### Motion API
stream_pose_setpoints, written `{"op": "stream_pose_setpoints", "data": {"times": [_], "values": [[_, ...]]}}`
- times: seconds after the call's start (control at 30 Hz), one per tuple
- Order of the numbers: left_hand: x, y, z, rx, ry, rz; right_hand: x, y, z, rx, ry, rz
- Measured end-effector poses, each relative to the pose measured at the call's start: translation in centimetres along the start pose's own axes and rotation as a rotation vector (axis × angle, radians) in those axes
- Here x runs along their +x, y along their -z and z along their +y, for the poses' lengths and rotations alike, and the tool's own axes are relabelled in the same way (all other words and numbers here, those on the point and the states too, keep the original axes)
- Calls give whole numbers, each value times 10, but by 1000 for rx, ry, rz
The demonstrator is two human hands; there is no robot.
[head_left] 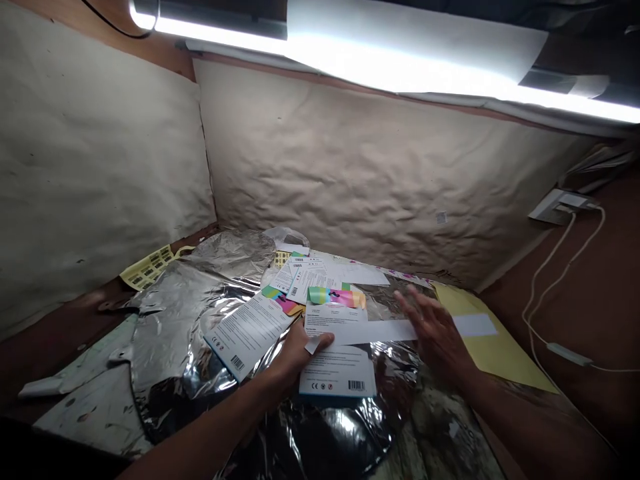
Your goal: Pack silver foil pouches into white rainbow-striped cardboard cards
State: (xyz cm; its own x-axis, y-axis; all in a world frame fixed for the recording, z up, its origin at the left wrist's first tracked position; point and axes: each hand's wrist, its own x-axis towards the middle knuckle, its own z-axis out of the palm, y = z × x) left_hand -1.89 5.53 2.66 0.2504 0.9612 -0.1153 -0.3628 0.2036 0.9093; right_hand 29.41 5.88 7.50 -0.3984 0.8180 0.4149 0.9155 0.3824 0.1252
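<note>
As we gripped a barcoded white leaflet, too finely printed to read, in our left hand, our right hand hung open just beside it.

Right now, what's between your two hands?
In the head view, a long white paper strip lies between the left hand and the right hand, crossing a printed white card.

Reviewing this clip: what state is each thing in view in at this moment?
Left hand: pinching a long white paper strip
Right hand: open, fingers spread
Rectangular white barcoded card: lying flat on foil
Crumpled silver foil sheet: spread out, wrinkled
Yellow paper sheet: lying flat
Long white fluorescent tube light: lit
White wall socket: cables plugged in
</note>
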Motion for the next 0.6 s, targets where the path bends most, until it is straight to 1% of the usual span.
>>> {"op": "stream_pose_setpoints", "data": {"times": [0.07,0.13,0.2,0.27,0.33,0.43,0.53,0.6], "values": [[1,2,2,9,-26,69,-11,1,-10,89,-179,18],[4,2,6,25,-75,144,-23,2,-26,281,-307,-10],[6,0,9,57,-140,211,-30,0,-47,591,-433,-59],[6,-3,10,106,-200,236,-28,-8,-71,947,-547,-69],[4,-6,8,152,-239,189,-18,-19,-92,1184,-606,-11],[1,-6,3,225,-287,41,-3,-31,-114,1337,-577,70],[1,-6,3,303,-328,-58,-1,-31,-127,1510,-542,125],[0,-7,6,272,-304,-122,-6,-28,-131,1543,-528,163]]}}
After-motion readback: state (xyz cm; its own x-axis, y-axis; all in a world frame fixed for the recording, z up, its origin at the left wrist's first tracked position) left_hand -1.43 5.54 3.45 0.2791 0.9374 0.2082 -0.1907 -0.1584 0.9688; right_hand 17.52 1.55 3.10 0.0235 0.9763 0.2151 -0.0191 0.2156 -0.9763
